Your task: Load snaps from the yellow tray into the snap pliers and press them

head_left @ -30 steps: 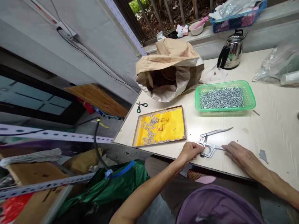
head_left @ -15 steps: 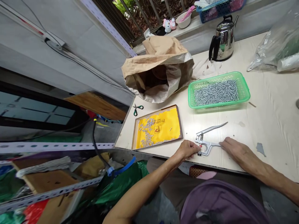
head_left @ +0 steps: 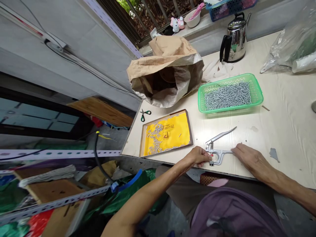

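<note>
Silver snap-fastener pliers (head_left: 224,151) lie near the front edge of the table, their upper lever raised and a spring and a red part showing at the jaw. My right hand (head_left: 247,158) rests on the table with its fingers closed on the end of the lower handle. At the jaw, the fingertips of my left hand (head_left: 198,155) are pinched together beside the red part. Whatever sits between them is too small or hidden to make out. Left of the pliers, a shallow cardboard tray (head_left: 190,131) with a yellow lining holds many small metal pins, bunched mostly at its left side.
Behind the pliers stands a green plastic basket (head_left: 258,95) full of small metal pieces. Scissors (head_left: 145,115) lie beside the tray, near a wide-mouthed brown paper sack (head_left: 145,69). A steel kettle (head_left: 237,44) and a clear plastic bag (head_left: 283,49) are farther back.
The whole view has shifted slightly. Both hands stay at the pliers, with the left fingers still at the jaw and the right still on the handle.
</note>
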`<state>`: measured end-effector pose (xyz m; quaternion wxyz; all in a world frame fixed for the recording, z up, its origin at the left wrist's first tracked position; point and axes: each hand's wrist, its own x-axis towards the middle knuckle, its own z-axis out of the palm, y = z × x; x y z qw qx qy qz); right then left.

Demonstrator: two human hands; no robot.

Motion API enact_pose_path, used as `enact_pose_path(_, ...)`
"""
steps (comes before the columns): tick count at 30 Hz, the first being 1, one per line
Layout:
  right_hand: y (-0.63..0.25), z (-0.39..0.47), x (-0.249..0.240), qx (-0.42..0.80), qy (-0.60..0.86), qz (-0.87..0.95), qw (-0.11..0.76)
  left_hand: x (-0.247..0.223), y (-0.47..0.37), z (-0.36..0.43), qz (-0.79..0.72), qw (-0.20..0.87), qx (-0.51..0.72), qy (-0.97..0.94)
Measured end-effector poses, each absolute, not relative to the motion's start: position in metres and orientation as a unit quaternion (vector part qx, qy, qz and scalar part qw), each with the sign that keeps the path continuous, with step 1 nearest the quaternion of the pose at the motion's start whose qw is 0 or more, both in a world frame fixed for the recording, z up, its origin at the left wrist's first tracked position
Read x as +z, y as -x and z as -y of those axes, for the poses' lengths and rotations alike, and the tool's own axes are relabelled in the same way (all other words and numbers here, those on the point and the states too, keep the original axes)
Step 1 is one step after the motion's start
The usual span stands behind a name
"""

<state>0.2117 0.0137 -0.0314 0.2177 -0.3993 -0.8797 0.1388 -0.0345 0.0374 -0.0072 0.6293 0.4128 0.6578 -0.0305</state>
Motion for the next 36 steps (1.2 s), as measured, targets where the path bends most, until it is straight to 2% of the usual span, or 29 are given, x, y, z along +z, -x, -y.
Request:
enact_pose_path(4, -0.212, -0.013, -0.024, 0.115, 0.402, 0.889, 0.188, -0.007, 0.033, -0.037, -0.661, 0.62, -0.036, -0.421)
enact_pose_path(9, -0.212, -0.008, -0.029, 0.091, 0.404, 0.886, 0.21, -0.003, 0.028, -0.033, -0.679, 0.601, -0.04, -0.421)
enact_pose_path(16, -0.212, -0.03, -0.024, 0.157, 0.408, 0.882, 0.175, -0.001, 0.025, -0.026, -0.697, 0.586, -0.02, -0.412)
enact_pose_path(25, -0.197, -0.107, -0.03, 0.018, 0.381, 0.922, 0.07, 0.004, 0.017, -0.023, -0.683, 0.576, -0.043, -0.447)
enact_pose_path(31, -0.208, -0.106, -0.037, -0.036, 0.35, 0.933, 0.073, 0.005, 0.009, -0.013, -0.686, 0.568, -0.037, -0.454)
enact_pose_path(36, -0.217, -0.101, -0.036, 0.0, 0.36, 0.93, 0.077, 0.004, 0.004, -0.008, -0.703, 0.564, -0.023, -0.433)
